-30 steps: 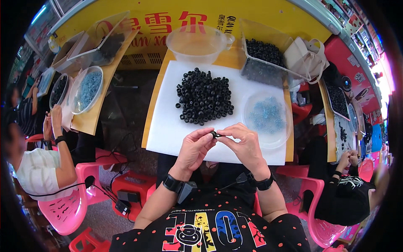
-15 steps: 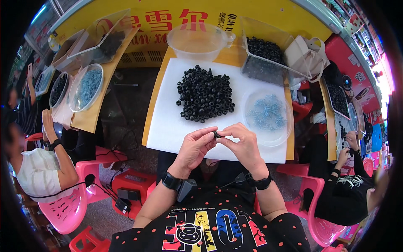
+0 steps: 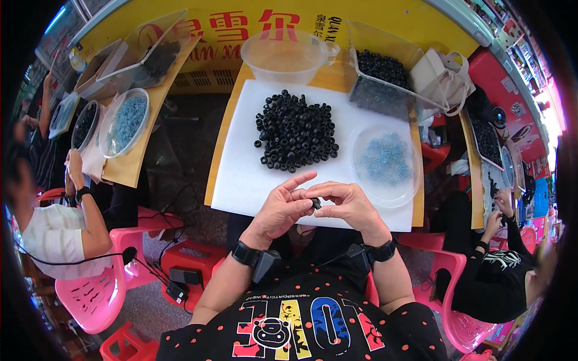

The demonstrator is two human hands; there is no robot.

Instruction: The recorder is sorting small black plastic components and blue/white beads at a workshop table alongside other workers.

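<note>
My left hand [image 3: 283, 209] and my right hand [image 3: 348, 207] meet over the near edge of a white foam sheet [image 3: 241, 180]. Between their fingertips a small black bead [image 3: 315, 203] is pinched, partly hidden by the fingers. The left index finger reaches out past it, while the thumb presses on the bead. Beyond my hands lies a loose pile of black round beads [image 3: 296, 132]. To the right, a clear round plate [image 3: 379, 197] carries many tiny light-blue pieces [image 3: 385, 159], too small to name.
A clear tub [image 3: 283, 57] and a clear bin of black beads [image 3: 380, 75] stand at the table's far side, with a cream bag [image 3: 439, 78] beside the bin. People work at tables left and right, seated on pink chairs [image 3: 90, 301]. A red stool [image 3: 189, 265] stands at lower left.
Both hands have shifted slightly nearer to me and to the right with the bead. The left index finger has lifted and straightened, and the right fingers have turned around the bead.
</note>
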